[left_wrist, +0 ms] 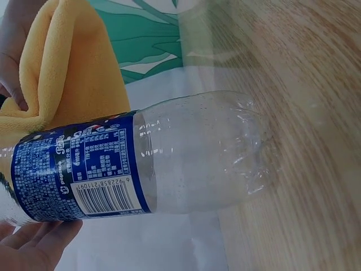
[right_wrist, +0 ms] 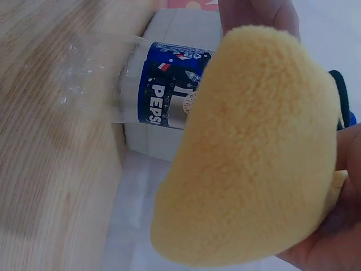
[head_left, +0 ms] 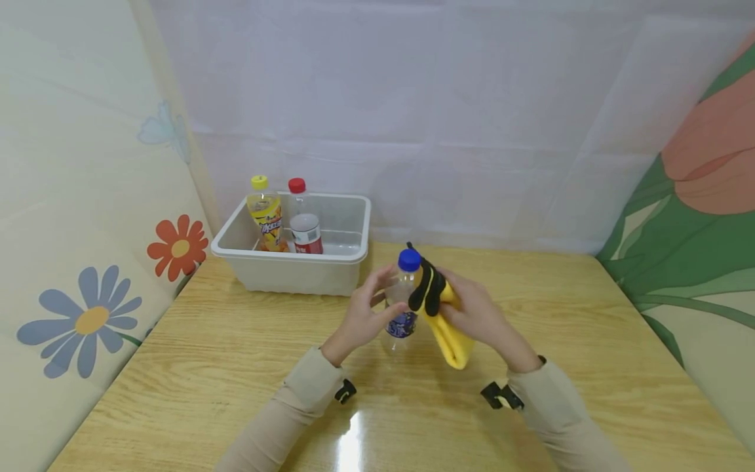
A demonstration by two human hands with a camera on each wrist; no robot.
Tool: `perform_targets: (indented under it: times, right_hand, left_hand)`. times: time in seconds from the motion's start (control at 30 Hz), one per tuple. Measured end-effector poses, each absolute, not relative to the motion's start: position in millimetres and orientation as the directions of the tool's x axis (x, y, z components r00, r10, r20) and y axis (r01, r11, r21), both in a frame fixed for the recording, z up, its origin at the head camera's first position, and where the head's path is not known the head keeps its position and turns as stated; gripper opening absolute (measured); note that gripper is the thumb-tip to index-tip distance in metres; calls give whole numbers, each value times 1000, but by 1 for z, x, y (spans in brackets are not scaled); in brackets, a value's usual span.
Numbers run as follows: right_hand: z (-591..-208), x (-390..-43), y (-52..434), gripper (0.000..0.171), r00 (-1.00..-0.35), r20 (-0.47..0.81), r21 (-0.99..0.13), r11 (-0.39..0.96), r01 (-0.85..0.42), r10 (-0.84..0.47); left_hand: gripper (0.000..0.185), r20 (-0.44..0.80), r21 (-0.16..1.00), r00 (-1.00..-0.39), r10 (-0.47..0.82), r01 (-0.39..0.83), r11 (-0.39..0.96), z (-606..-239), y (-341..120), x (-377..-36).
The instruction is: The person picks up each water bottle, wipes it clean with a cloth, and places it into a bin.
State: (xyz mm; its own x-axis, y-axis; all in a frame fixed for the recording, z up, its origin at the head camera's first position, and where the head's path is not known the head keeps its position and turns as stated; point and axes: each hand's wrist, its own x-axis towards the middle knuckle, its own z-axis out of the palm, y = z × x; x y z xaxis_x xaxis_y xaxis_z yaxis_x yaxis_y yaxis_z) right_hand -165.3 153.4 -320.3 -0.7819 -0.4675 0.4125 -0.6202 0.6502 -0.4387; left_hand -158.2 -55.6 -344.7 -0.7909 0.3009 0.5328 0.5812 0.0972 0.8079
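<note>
The left hand [head_left: 366,313] gripped a clear plastic bottle [head_left: 403,308] around its blue label, fingers curled about the body, holding it upright near the middle of the tabletop [head_left: 236,367], a little toward the far edge. Whether its base touched the wood or hung just above it could not be told. Its blue cap [head_left: 409,259] was screwed on and the bottle looked empty. That grip on the label left the neck and the right side free for the other hand.

The right hand [head_left: 478,314] held a yellow cloth [head_left: 449,331] with a black trim [head_left: 429,288], fingers folded around the bunched fabric and pressing it against the bottle's right side, up near the shoulder. The rest of the cloth hung down below the palm. In the right wrist view the cloth [right_wrist: 254,158] covered most of the label, which fits wiping, judged from the contact.

A white tub [head_left: 307,265] stood near the far left corner of the tabletop, holding a yellow-capped bottle [head_left: 265,216] and a red-capped bottle [head_left: 303,219], both upright against its left end.
</note>
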Motion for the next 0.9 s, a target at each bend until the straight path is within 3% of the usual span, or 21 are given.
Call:
perform_targets:
  times: [0.43, 0.9]
  right_hand:
    - [-338, -169, 152, 54, -793, 412, -475, 637, -607, -448]
    - [-375, -171, 151, 58, -825, 392, -592, 575, -565, -407]
  left_hand:
    - [59, 539, 804, -788, 299, 587, 96, -346, -56, -159]
    - [58, 574, 779, -764, 296, 620, 90, -348, -55, -160]
